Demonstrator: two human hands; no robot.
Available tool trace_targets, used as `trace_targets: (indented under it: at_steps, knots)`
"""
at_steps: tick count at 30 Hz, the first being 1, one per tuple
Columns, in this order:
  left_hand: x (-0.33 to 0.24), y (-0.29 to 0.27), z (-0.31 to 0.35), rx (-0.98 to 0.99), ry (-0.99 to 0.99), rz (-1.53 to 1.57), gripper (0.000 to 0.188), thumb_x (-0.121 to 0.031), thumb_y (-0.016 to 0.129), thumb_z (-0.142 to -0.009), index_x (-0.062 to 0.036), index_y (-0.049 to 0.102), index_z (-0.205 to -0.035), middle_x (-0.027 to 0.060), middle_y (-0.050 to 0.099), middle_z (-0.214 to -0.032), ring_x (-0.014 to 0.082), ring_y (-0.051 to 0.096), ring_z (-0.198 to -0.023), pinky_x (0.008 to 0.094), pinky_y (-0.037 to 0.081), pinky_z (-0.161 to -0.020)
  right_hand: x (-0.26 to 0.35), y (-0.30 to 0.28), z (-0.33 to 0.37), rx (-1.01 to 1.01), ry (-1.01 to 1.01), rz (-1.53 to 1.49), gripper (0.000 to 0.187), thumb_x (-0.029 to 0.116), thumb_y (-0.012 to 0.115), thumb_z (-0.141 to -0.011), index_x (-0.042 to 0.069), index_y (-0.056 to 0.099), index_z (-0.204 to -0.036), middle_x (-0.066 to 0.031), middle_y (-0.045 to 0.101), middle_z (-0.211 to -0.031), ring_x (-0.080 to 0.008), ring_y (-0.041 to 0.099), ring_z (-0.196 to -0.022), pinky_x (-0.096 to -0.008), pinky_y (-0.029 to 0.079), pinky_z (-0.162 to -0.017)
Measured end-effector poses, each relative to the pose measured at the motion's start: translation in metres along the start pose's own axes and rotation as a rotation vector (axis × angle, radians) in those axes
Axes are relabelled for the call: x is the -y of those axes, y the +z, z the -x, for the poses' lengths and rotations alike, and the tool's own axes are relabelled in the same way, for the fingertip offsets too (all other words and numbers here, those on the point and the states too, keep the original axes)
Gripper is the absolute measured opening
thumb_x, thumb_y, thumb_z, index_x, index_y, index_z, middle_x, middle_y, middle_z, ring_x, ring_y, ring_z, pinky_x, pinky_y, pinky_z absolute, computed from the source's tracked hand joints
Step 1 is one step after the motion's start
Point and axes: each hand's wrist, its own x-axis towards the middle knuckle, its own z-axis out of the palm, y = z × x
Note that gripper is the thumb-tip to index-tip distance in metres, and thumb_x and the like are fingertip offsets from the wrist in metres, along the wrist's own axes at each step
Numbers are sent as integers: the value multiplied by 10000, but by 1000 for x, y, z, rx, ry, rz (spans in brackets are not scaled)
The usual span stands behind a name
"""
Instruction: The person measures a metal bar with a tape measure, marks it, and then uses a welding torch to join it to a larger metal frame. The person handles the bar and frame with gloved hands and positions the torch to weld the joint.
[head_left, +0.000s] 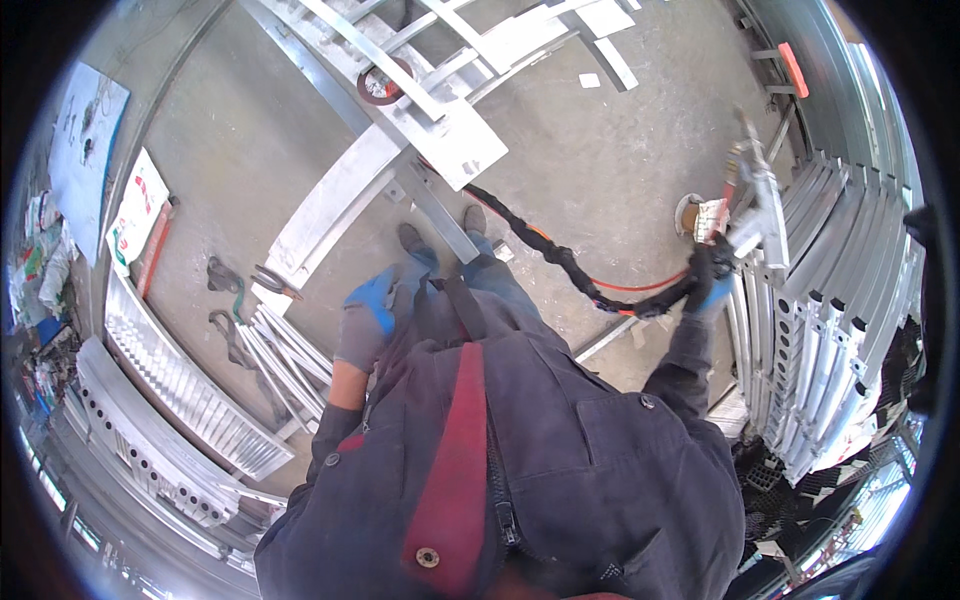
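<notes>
My right hand (710,272), in a dark glove with a blue patch, is closed around a silver welding gun (762,205) at the right. A black-sleeved cable (570,262) with a thin red hose (635,288) runs from it in a curve to the metal frame ahead of me. My left hand (368,312), in a grey and blue glove, hangs beside my left thigh. Its thumb stands apart from loosely bent fingers, with nothing seen between them. The fingertips are partly hidden.
A metal frame (452,140) on a stand reaches close to my legs. Pliers (277,284) lie on a curved metal plate (335,205). Stacked metal profiles (850,230) line the right side. Perforated panels (150,430) and thin bars lie at left. A small spool (688,216) is near the welding gun.
</notes>
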Motion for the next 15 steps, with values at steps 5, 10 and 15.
trace_targets:
  at_steps: [5,10,15]
  knots:
    - [-36,8,-19,35,85,-5,384,-219,693,-970,0,692,-1286,234,742,-1179,348,746,-1059,405,577,-924,23,-81,3,-216,-83,-419,375,294,730,-939,-1,668,-1163,-52,671,-900,-145,639,-771,-275,499,-681]
    - [-83,36,-54,189,172,210,387,-220,683,-987,21,688,-1289,221,748,-1184,300,736,-1111,388,573,-950,34,-55,33,-328,-77,-625,415,337,674,-992,32,618,-1268,-89,709,-994,-162,660,-847,-310,531,-753]
    - [-154,75,-71,346,213,586,413,-239,684,-1010,3,669,-1344,159,745,-1239,234,705,-1150,377,550,-990,24,10,37,-226,59,-598,395,289,688,-983,28,608,-1269,-78,693,-982,-161,656,-834,-298,531,-746]
